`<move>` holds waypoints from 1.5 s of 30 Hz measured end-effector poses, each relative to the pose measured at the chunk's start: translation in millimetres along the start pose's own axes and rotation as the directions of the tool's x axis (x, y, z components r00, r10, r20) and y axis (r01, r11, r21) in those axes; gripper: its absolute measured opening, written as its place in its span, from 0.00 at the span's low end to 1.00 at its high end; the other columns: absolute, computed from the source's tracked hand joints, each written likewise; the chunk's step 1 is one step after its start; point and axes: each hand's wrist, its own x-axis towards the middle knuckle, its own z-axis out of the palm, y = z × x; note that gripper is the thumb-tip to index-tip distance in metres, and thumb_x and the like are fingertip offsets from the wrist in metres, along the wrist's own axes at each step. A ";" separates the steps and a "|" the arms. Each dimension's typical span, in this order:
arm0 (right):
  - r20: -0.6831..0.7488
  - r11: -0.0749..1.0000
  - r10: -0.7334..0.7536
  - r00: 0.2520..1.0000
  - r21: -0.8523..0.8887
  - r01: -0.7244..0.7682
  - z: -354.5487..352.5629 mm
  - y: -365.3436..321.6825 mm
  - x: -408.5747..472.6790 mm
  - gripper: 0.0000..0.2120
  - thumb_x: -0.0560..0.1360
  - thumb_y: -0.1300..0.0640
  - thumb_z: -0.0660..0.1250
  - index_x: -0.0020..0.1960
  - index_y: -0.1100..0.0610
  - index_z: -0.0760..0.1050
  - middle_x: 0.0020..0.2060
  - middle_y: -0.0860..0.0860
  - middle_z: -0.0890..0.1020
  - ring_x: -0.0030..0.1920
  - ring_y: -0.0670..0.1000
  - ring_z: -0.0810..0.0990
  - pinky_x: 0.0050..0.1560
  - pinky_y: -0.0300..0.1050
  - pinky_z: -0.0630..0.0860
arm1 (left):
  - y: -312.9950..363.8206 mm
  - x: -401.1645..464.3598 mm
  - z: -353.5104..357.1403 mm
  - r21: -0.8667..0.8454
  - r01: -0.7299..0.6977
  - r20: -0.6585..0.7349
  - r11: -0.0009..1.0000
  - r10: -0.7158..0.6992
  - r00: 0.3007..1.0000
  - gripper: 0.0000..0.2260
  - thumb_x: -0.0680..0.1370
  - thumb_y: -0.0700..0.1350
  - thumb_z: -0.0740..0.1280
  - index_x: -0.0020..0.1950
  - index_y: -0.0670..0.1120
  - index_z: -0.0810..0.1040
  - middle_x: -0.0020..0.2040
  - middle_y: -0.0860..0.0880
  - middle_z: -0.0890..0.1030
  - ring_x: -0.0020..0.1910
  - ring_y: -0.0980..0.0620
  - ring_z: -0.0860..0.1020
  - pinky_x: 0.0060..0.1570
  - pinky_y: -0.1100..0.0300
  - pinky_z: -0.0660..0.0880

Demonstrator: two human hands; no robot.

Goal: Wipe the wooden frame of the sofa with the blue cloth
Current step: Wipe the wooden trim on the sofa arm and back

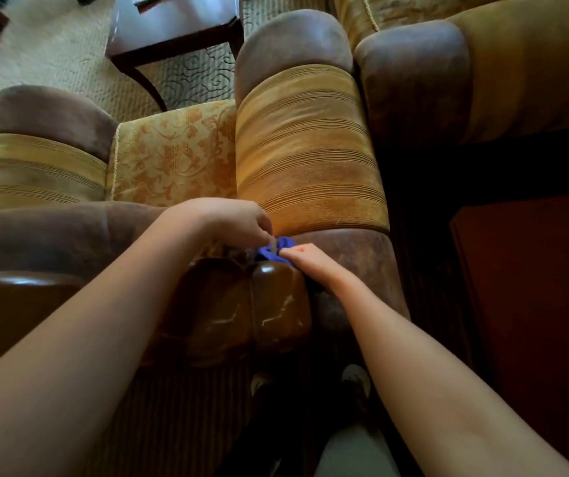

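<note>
The blue cloth (277, 251) shows as a small bunched patch at the top of the sofa's glossy carved wooden frame (252, 311), where the back meets the striped armrest. My left hand (228, 222) reaches in from the left with curled fingers that pinch the cloth's near edge. My right hand (305, 261) comes from the right, its fingers curled over the cloth and pressing it against the wood. Most of the cloth is hidden under both hands.
The armchair's floral seat cushion (176, 153) lies beyond my hands, with striped armrests (307, 146) on both sides. A second sofa (448, 80) stands close at the right. A dark wooden side table (173, 29) is on the carpet ahead. My feet (355, 380) stand behind the chair.
</note>
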 end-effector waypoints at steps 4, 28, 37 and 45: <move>-0.160 0.994 0.082 0.984 -0.055 -0.092 -5.0 29.9 8.8 0.18 0.76 0.56 0.60 0.28 0.52 0.63 0.27 0.49 0.66 0.31 0.46 0.65 0.33 0.42 0.61 | 2.6 8.6 -4.5 -0.001 -0.017 -0.007 1.000 0.017 1.000 0.15 0.81 0.45 0.58 0.66 0.48 0.75 0.62 0.48 0.77 0.60 0.49 0.74 0.62 0.55 0.70; -0.386 0.953 -0.081 0.919 0.240 0.185 12.2 56.8 -29.3 0.10 0.76 0.63 0.61 0.38 0.55 0.76 0.34 0.50 0.74 0.37 0.44 0.71 0.39 0.43 0.68 | 10.8 6.3 5.2 0.023 0.002 0.092 1.000 -0.004 0.996 0.14 0.81 0.46 0.58 0.64 0.48 0.75 0.59 0.48 0.78 0.56 0.47 0.78 0.60 0.50 0.74; -0.566 0.554 0.457 0.686 0.784 0.278 97.3 98.4 -64.4 0.17 0.81 0.61 0.54 0.68 0.62 0.69 0.64 0.55 0.74 0.57 0.49 0.73 0.59 0.38 0.67 | 15.6 -39.3 19.2 0.128 -0.002 -0.110 0.992 0.017 0.994 0.18 0.81 0.55 0.57 0.62 0.47 0.77 0.57 0.47 0.79 0.55 0.47 0.76 0.59 0.52 0.73; -0.644 0.294 0.434 0.630 0.762 0.577 155.5 62.3 -90.5 0.13 0.80 0.57 0.59 0.63 0.50 0.73 0.59 0.55 0.79 0.59 0.54 0.78 0.65 0.55 0.71 | 10.9 -50.1 37.9 0.233 0.050 -0.284 0.971 0.019 0.959 0.22 0.80 0.60 0.55 0.58 0.46 0.79 0.51 0.46 0.80 0.48 0.45 0.78 0.53 0.47 0.76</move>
